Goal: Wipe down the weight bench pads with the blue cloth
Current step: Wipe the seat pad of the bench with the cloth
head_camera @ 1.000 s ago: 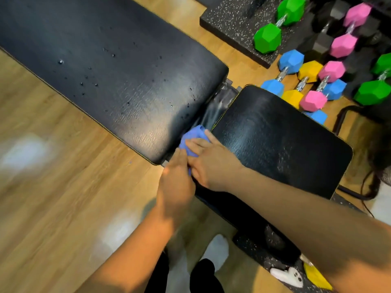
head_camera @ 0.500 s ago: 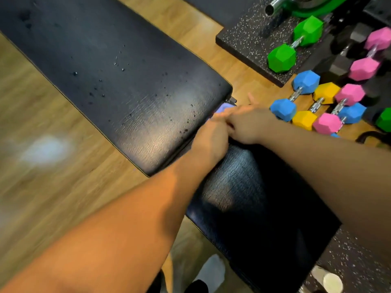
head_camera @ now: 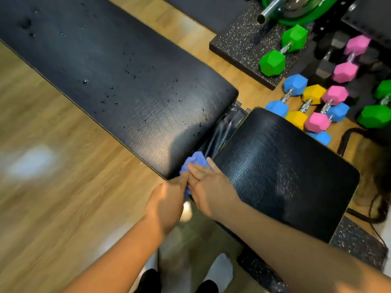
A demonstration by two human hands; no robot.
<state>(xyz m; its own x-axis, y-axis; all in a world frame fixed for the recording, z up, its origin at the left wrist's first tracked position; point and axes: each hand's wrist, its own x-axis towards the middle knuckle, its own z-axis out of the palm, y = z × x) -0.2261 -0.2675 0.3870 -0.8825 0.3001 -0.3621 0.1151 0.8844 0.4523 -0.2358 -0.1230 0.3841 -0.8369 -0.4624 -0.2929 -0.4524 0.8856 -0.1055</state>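
The long black back pad (head_camera: 118,81) runs from the upper left to the middle, with water droplets on it. The shorter black seat pad (head_camera: 281,172) lies to its right, streaked and shiny. A bunched blue cloth (head_camera: 195,162) sits in the near end of the gap between the two pads. My left hand (head_camera: 167,201) and my right hand (head_camera: 209,187) press side by side on the cloth, fingers pointing into the gap; most of the cloth is hidden under them.
Coloured hex dumbbells, green (head_camera: 282,50), blue (head_camera: 285,96), yellow (head_camera: 304,106) and pink (head_camera: 329,108), lie beyond the seat pad. A speckled rubber mat (head_camera: 239,42) and a barbell end (head_camera: 273,9) are at the top right. Wooden floor (head_camera: 53,197) spreads to the left; my feet are below.
Both hands and the cloth have slid back from the far end of the gap between the pads to its near end. The view has shifted with them.
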